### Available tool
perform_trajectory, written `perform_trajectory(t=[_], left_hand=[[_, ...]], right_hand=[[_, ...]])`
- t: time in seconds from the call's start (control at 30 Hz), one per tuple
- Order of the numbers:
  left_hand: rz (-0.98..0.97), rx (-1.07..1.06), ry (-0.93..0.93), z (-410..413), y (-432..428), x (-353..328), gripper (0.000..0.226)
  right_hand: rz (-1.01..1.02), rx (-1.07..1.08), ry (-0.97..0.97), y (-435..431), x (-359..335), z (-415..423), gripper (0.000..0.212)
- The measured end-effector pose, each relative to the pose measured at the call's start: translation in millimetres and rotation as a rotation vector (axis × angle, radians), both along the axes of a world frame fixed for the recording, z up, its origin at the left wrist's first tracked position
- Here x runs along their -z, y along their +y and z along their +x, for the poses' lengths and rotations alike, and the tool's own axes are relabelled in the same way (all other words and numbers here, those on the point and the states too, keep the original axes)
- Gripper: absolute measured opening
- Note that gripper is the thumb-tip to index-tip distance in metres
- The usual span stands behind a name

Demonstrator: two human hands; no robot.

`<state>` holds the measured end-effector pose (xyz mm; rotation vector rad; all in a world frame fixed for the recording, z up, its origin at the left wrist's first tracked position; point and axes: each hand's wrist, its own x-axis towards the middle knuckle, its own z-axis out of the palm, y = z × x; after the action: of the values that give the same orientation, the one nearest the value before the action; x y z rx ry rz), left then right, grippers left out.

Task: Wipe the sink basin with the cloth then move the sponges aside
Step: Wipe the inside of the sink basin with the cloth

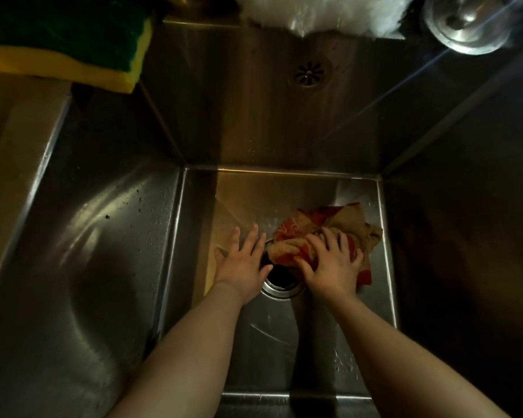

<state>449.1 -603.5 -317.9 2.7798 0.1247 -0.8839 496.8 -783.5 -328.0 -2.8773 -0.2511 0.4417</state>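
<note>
Steel sink basin (263, 330), red cloth (352, 220) inside, right hand (334, 267) pressing it

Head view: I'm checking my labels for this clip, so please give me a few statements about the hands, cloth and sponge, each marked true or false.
1. The right hand presses the red-and-tan cloth on the floor of the sink basin. True.
2. The yellow-green sponge lies inside the basin. False: it sits up on the far left rim.
3. The left hand holds that sponge. False: it lies flat on the floor beside the drain, holding nothing.
4. The cloth reaches the drain's edge. True.
</note>
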Motion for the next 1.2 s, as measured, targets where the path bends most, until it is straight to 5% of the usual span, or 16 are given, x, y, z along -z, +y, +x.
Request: perform_trajectory(t=[0.6, 1.2], left_hand=[[-0.041, -0.083, -0.063, 28, 2, -3, 0.063], [-0.070, -0.110, -0.063, 51, -11, 0, 0.062]], right_hand=[[0.097, 0.150, -0.031, 0, 5, 58, 0.043], [0.043, 0.063, 0.054, -16, 6, 116, 0.073]])
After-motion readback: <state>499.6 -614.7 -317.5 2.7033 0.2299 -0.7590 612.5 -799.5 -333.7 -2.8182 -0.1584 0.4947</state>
